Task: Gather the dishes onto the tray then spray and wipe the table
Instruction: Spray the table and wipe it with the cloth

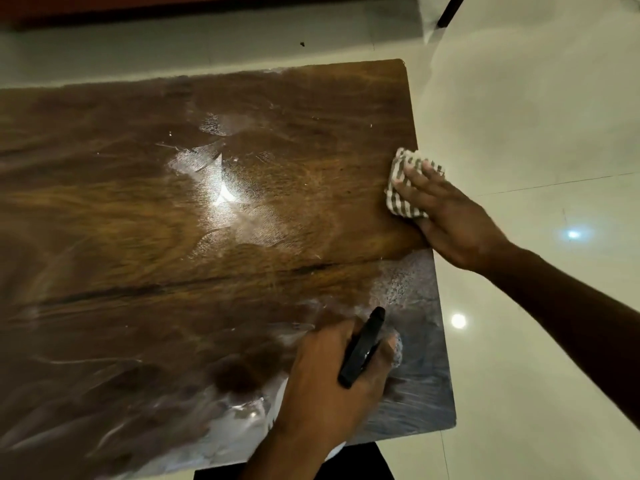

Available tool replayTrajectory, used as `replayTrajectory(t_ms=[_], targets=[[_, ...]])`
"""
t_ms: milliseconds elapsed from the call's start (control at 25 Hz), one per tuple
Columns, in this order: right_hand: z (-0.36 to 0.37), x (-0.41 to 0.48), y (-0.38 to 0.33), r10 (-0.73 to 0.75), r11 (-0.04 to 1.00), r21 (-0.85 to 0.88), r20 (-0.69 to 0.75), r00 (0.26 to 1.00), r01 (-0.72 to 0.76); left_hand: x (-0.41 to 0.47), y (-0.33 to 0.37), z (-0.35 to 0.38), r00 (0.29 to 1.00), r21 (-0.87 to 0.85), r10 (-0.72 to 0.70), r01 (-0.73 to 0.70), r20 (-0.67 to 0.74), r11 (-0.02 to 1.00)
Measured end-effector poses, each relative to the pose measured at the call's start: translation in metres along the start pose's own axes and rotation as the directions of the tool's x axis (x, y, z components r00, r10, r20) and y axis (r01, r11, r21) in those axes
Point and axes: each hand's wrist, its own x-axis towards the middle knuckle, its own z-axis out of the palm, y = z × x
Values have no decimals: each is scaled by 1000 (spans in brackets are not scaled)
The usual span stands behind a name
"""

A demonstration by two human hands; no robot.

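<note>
Wiping the worktop
The right hand presses the striped cloth, grip released; the left hand grasps what looks like a black sprayer.

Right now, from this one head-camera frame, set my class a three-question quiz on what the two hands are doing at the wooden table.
1. True or false: the right hand presses a grey-and-white striped cloth at the right edge of the brown wooden table.
2. Choose one: the left hand grips A) a white plate, B) a black spray bottle, C) a yellow sponge.
3. Fill the gap: the speckled spray mist on the tabletop lies ___ the two hands.

Key: 1 true; 2 B; 3 between.
</note>
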Motion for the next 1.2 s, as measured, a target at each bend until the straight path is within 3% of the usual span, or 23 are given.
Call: replayTrajectory(t_ms=[80,120,160,240,280,320,360,440,520,560,600,680,760,800,840,920,1000,1040,1120,1200], targets=[[19,15,-36,142,986,95,-57,988,-136,-6,-2,2,1000,48,15,-14,-17,999],[31,9,-51,88,993,83,-25,996,-85,-8,-4,2,1000,70,21,-20,-15,997],[42,-8,-62,-44,999,28,68,997,42,-11,-6,2,1000,84,23,-22,-4,996],[52,-60,-65,-329,929,-62,307,893,364,-18,-11,2,999,113,26,-30,39,993],[48,-83,-54,-403,884,-81,365,839,460,-23,-14,3,998,130,27,-34,60,991],[40,-97,-39,-421,870,-100,356,834,482,-26,-16,4,997,140,22,-32,67,990],[34,-105,-24,-369,902,-117,290,883,415,-30,-19,6,998,150,17,-27,65,988],[26,-100,-6,-136,984,-104,91,987,146,-34,-24,10,998,144,20,-27,53,989],[35,-75,-19,87,996,-31,-52,995,-89,-41,-28,14,998,141,27,-35,57,989],[46,-66,-38,132,991,1,-78,988,-133,-46,-30,16,998,151,29,-38,60,988],[60,-66,-59,119,993,15,-71,990,-118,-51,-31,16,997,161,30,-41,66,986],[92,-99,-90,-95,994,-56,41,995,97,-60,-35,16,995,171,41,-56,93,984],[103,-156,-87,-261,952,-109,205,943,287,-69,-42,14,992,185,63,-83,112,979],[95,-180,-76,-290,943,-102,220,932,317,-74,-45,14,991,206,71,-93,112,974],[87,-196,-62,-272,953,-86,179,945,291,-80,-49,14,991,230,67,-91,112,969],[73,-205,-43,-75,996,-44,62,995,78,-90,-57,16,992,259,51,-79,115,963],[73,-184,-48,223,975,28,-37,974,-222,-101,-66,20,992,246,47,-76,121,966],[81,-168,-61,301,953,56,-80,950,-298,-106,-70,21,991,238,46,-75,128,968],[105,-151,-97,266,964,25,-111,957,-265,-114,-76,25,988,232,44,-79,151,969],[136,-176,-129,35,998,-55,13,999,-35,-122,-81,27,986,254,56,-95,156,963]])
